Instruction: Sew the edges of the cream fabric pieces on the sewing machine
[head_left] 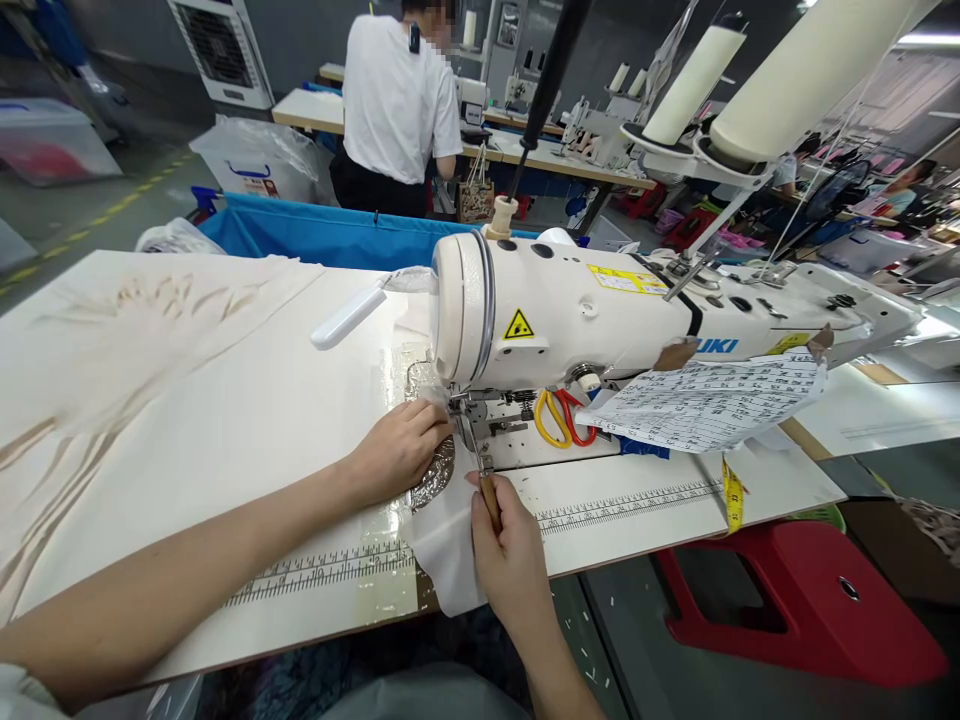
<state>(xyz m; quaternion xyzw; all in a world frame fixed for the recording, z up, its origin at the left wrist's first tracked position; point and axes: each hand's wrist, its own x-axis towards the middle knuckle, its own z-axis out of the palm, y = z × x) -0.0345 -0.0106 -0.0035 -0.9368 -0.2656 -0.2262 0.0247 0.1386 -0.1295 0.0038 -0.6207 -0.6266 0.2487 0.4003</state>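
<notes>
Right hand: the right hand (pixel 508 548) is closed around the wooden handle of a slim metal-tipped awl (pixel 484 478), the handle gripped between thumb and fingers.
Awl position: it rises out of the top of the fist, its tip just beside the presser foot.
Awl direction: long axis runs from the hand up and slightly left, the point aimed at the needle area.
Left hand: the left hand (pixel 401 448) lies flat, fingers curled down, pressing a shiny silver sequinned fabric piece (pixel 436 477) and holding nothing.
Cloth: a white cloth panel (pixel 448 560) lies under both hands, hanging over the table edge.
Machine: a white industrial sewing machine (pixel 570 315) stands just behind.
Nearby: yellow-and-red-handled scissors (pixel 559 418) lie on the machine bed.
</notes>
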